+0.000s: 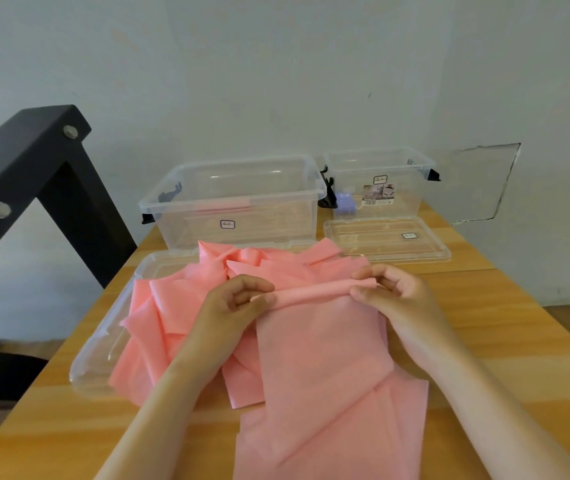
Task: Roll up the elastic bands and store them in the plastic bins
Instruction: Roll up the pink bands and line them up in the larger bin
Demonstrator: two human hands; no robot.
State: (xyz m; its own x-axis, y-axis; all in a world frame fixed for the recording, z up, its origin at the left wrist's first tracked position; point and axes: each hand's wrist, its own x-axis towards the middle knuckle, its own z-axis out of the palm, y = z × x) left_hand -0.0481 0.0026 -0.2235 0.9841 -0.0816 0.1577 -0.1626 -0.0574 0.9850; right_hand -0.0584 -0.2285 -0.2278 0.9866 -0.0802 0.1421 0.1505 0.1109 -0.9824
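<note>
A wide pink elastic band (321,355) lies lengthwise on the wooden table, its far end rolled into a thin tube (314,292). My left hand (238,303) pinches the tube's left end and my right hand (387,289) pinches its right end. More pink bands (179,306) lie in a loose pile to the left and behind. A large clear plastic bin (235,202) stands behind the pile with something pink inside. A smaller clear bin (380,185) stands to its right, holding a purple item (345,206).
A clear lid (96,362) lies under the pile at the left. Another clear lid (387,242) lies in front of the small bin. A black metal frame (34,188) rises at the left beside the table. The wall is close behind the bins.
</note>
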